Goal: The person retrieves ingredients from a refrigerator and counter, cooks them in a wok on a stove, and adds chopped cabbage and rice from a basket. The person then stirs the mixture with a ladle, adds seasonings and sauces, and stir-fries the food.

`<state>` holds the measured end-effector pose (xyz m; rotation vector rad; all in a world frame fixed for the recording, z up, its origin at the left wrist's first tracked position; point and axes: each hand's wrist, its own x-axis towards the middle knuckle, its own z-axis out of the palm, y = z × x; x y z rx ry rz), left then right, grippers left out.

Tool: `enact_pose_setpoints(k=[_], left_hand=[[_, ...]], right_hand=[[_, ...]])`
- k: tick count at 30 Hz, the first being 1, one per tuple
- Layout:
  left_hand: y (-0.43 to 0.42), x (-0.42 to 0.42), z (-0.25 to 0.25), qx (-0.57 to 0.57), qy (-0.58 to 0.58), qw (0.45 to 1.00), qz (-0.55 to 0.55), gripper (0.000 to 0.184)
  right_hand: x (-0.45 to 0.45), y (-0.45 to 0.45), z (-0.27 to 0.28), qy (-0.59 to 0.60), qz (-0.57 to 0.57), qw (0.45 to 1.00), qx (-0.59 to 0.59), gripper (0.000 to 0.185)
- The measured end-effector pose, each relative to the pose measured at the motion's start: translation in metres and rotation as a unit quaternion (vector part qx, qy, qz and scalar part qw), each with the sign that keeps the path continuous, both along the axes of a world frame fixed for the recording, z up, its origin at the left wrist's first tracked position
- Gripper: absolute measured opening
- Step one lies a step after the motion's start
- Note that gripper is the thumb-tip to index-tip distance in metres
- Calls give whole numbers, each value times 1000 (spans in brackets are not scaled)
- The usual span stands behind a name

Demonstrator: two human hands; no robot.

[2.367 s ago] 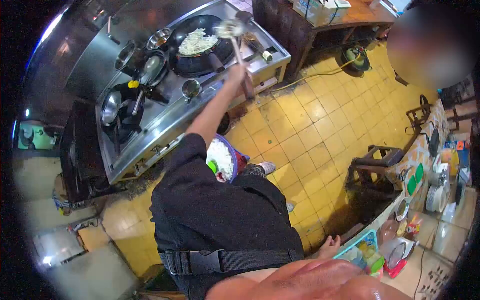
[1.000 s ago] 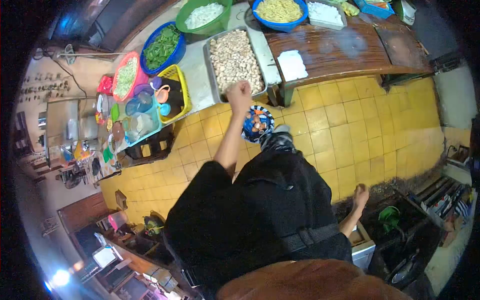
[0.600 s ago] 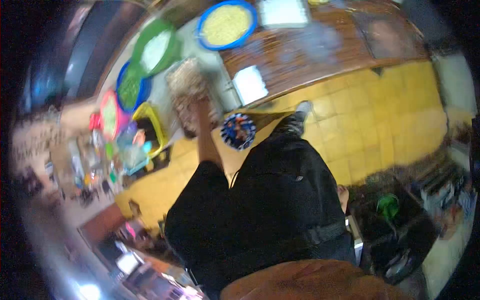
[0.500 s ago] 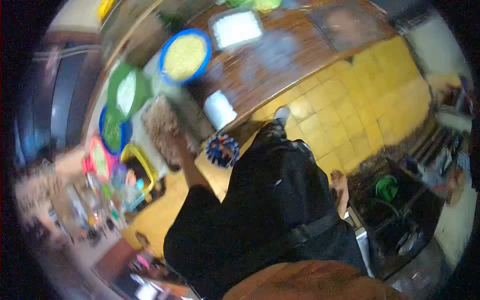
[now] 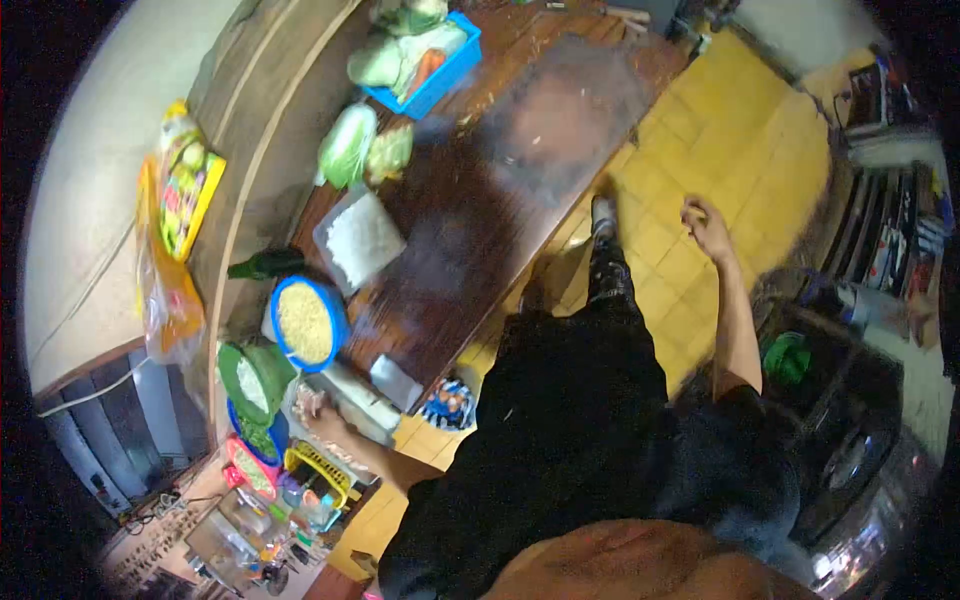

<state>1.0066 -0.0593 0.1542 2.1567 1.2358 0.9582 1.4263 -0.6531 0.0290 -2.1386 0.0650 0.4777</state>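
My left hand (image 5: 327,424) reaches over a metal tray of pale chopped pieces (image 5: 309,400) at the lower left. Its fingers blend in with the pieces, so whether they hold any is unclear. Out over the yellow floor at the right, my right hand (image 5: 706,226) is empty, its fingers loosely bent and apart. Near the left hand are a blue basin of yellow noodles (image 5: 305,323), a green basin with white food (image 5: 250,386), a blue basin of green leaves (image 5: 258,438) and a white sheet-like item (image 5: 396,382).
A brown wooden table (image 5: 440,240) carries a container of white food (image 5: 362,238), a cabbage (image 5: 348,146) and a blue crate of vegetables (image 5: 432,85). A patterned bin (image 5: 448,403) stands below its edge. A green object (image 5: 787,358) sits in a dark area at the right.
The view has swung from the stove to the food table, then further along it. My left hand no longer has the ladle and is at the tray. My right hand has extended forward.
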Motion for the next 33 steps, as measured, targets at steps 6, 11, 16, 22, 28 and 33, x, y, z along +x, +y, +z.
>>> enact_pose_setpoints(k=[6, 11, 16, 22, 28, 33], left_hand=[[-187, 284, 117, -440, -384, 799, -143, 19], [-314, 408, 191, -558, -410, 579, -431, 15], [-381, 461, 215, -550, -446, 458, -537, 9], [-458, 467, 211, -530, -425, 402, -614, 11], [-550, 497, 198, -436, -466, 333, -694, 14], [-608, 523, 186, -448, -502, 310, -672, 22]], right_hand=[[325, -45, -74, -403, 28, 909, -98, 43], [465, -65, -139, -474, 86, 826, -293, 24], [498, -75, -174, -646, 113, 696, -291, 38], [502, -89, -178, -374, 109, 882, -264, 43], [468, -193, -137, -392, 223, 893, -8, 33], [434, -271, -84, -389, 207, 886, -146, 34]])
